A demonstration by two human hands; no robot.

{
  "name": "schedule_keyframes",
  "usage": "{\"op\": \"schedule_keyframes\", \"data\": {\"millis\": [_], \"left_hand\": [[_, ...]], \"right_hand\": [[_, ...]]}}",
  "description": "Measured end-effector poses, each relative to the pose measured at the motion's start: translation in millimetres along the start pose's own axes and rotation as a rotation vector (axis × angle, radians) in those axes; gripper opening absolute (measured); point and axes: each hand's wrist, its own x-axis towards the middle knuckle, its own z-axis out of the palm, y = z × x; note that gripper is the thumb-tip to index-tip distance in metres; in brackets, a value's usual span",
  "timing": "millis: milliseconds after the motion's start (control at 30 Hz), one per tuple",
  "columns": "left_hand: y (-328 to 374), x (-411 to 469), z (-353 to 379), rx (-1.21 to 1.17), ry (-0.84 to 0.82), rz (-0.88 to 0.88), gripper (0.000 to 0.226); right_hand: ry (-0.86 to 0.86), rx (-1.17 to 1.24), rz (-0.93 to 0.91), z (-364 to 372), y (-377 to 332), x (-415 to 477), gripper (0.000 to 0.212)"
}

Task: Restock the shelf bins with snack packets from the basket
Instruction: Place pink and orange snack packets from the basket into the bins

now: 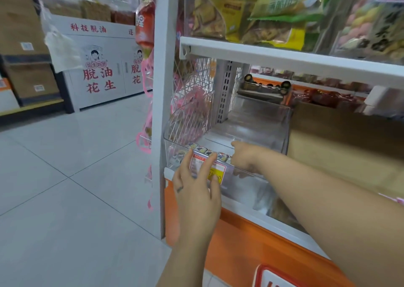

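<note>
Left hand (pixel 196 190) is open, its straight fingers resting against the near wall of the clear shelf bin (pixel 262 116), over the price label (pixel 211 169). Right hand (pixel 244 155) reaches inside the bin; whether it holds anything cannot be told. Snack packets (pixel 205 151) line the bin's near left edge.

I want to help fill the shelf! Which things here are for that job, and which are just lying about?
For the job: snack packets, clear bin, left hand on its front, right hand reaching inside.
Just lying about: cardboard boxes, white cabinet, hanging bottle, bagged snacks higher up.
</note>
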Motion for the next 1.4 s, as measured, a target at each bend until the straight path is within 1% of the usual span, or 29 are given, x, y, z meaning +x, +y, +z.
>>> {"op": "schedule_keyframes", "data": {"millis": [67, 100, 167, 200, 267, 333, 367, 433, 500, 567, 633, 700, 767, 867, 933, 1000, 1133, 1233, 1333, 1400], "left_hand": [[-0.6, -0.2, 0.1, 0.012, 0.002, -0.007, 0.046], [-1.1, -1.2, -0.1, 0.023, 0.004, -0.006, 0.046], [-0.6, -4.7, -1.0, 0.03, 0.017, 0.009, 0.049], [0.6, -7.1, -1.8, 0.021, 0.034, 0.025, 0.051], [4.0, -13.1, -3.5, 0.014, 0.099, 0.107, 0.051], [8.4, -20.4, -4.8, 0.026, 0.135, 0.221, 0.045], [10.2, -25.4, -5.0, 0.023, 0.115, 0.268, 0.045], [13.7, -39.1, -2.9, 0.053, 0.019, 0.379, 0.044], [12.5, -58.3, 3.4, 0.143, -0.121, 0.484, 0.038], [3.4, -80.2, 11.5, 0.199, -0.254, 0.52, 0.036], [-11.8, -102.4, 20.1, 0.218, -0.355, 0.485, 0.036], [-26.3, -123.6, 27.8, 0.237, -0.484, 0.369, 0.034], [-40.6, -143.3, 36.2, 0.263, -0.624, 0.23, 0.033], [-53.8, -168.5, 49.5, 0.265, -0.763, 0.123, 0.042], [-56.0, -177.0, 55.0, 0.205, -0.771, 0.059, 0.05], [-57.6, -179.4, 56.9, 0.183, -0.747, 0.038, 0.053], [-57.9, -180.5, 56.0, 0.163, -0.741, 0.037, 0.052], [-58.4, -181.7, 55.7, 0.142, -0.729, 0.034, 0.051], [-58.9, -182.0, 55.3, 0.115, -0.719, 0.029, 0.049], [-59.7, -182.3, 55.8, 0.102, -0.721, 0.016, 0.049]], "right_hand": [[0.02, 0.019, 0.015, -1.2, -1.4, -6.5, 0.046], [0.029, 0.034, 0.013, -3.5, -2.5, -9.9, 0.05], [0.107, 0.124, -0.032, -8.9, -2.4, -19.2, 0.059], [0.17, 0.189, -0.086, -11.3, -2.1, -28.5, 0.06], [0.349, 0.302, -0.239, -12.8, 0.6, -57.2, 0.053], [0.5, 0.392, -0.366, -2.4, 8.8, -90.3, 0.039], [0.557, 0.428, -0.417, 5.8, 15.1, -106.5, 0.033], [0.608, 0.471, -0.479, 27.7, 32.3, -135.0, 0.023], [0.613, 0.498, -0.47, 57.0, 54.9, -155.8, 0.019], [0.56, 0.528, -0.407, 90.7, 81.3, -171.9, 0.017], [0.446, 0.521, -0.319, 125.6, 109.4, -184.6, 0.016], [0.311, 0.471, -0.21, 158.3, 135.9, -193.3, 0.015], [0.175, 0.477, -0.087, 189.2, 160.5, -195.3, 0.018], [-0.002, 0.514, 0.034, 224.2, 184.7, -191.0, 0.019], [-0.092, 0.519, 0.073, 242.3, 193.3, -187.7, 0.02], [-0.15, 0.514, 0.092, 256.1, 196.4, -185.3, 0.023], [-0.261, 0.429, -0.009, 274.0, 186.1, -176.6, 0.032], [-0.357, 0.394, -0.001, 282.3, 175.7, -169.1, 0.042], [-0.301, 0.326, 0.011, 291.4, 172.2, -165.0, 0.046], [-0.267, 0.286, 0.011, 297.7, 168.6, -164.8, 0.056]]}}
